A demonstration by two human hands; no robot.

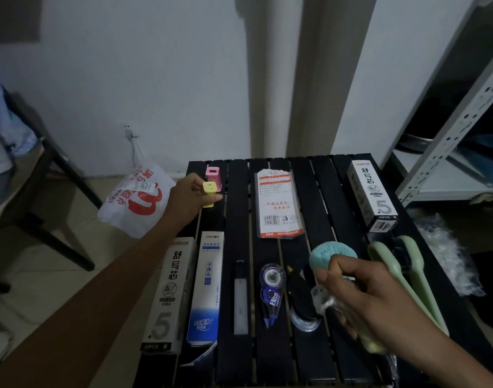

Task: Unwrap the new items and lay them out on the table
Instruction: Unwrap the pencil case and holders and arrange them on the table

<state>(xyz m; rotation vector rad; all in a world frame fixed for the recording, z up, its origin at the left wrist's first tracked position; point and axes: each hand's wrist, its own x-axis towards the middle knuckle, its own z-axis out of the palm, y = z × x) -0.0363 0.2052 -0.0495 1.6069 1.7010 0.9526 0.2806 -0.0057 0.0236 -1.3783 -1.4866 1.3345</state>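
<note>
My left hand (pixel 188 200) reaches to the far left of the black slatted table (pixel 237 208) and grips a small yellow block (pixel 210 191), upright just in front of a pink block (pixel 213 175). My right hand (pixel 360 292) hovers over the table's near right part, closed on a crumpled clear wrapper (pixel 321 298) together with a teal round sponge (pixel 328 253). Laid out on the table are two white refill boxes (pixel 167 292) (pixel 373 191), a blue-white box (pixel 207 287), a flat printed packet (pixel 277 203), a slim bar (pixel 240 298), a correction tape (pixel 271 289) and green brushes (pixel 402 264).
A white plastic bag with red print (pixel 136 200) lies on the floor left of the table. A dark chair (pixel 43 186) stands further left. A metal shelf rack (pixel 450 141) rises at the right, with crumpled clear plastic (pixel 447 253) below it. A dark round object (pixel 305 301) lies by the correction tape.
</note>
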